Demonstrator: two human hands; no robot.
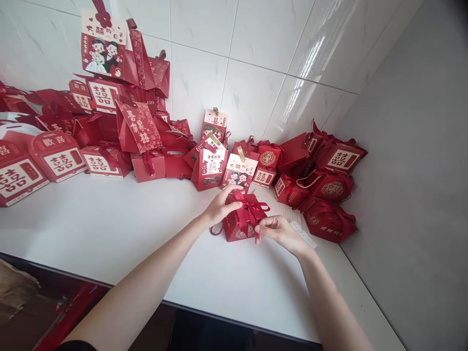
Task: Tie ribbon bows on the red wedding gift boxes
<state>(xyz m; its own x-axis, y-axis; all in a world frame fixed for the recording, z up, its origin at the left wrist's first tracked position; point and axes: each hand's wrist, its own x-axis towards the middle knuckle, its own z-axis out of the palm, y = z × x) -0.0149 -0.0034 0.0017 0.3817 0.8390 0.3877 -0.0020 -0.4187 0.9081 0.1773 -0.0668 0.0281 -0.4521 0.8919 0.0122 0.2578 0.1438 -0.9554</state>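
Observation:
A small red gift box point(231, 225) stands on the white table, topped by a tied red ribbon bow point(249, 210) with its tails hanging down the front. My left hand point(224, 207) is closed on the box's upper left, thumb in front by the knot and fingers reaching over the top. At the lower right of the box, my right hand point(276, 231) pinches a tail of the ribbon between thumb and fingertips. A twisted red cord point(216, 229) loops out at the box's left side.
Piled red gift boxes point(62, 156) line the tiled wall on the left, with more stacked boxes point(329, 190) at the right by a grey panel point(409, 170). Upright printed boxes point(210, 165) stand just behind my hands. A paper slip point(304, 235) lies beyond my right wrist.

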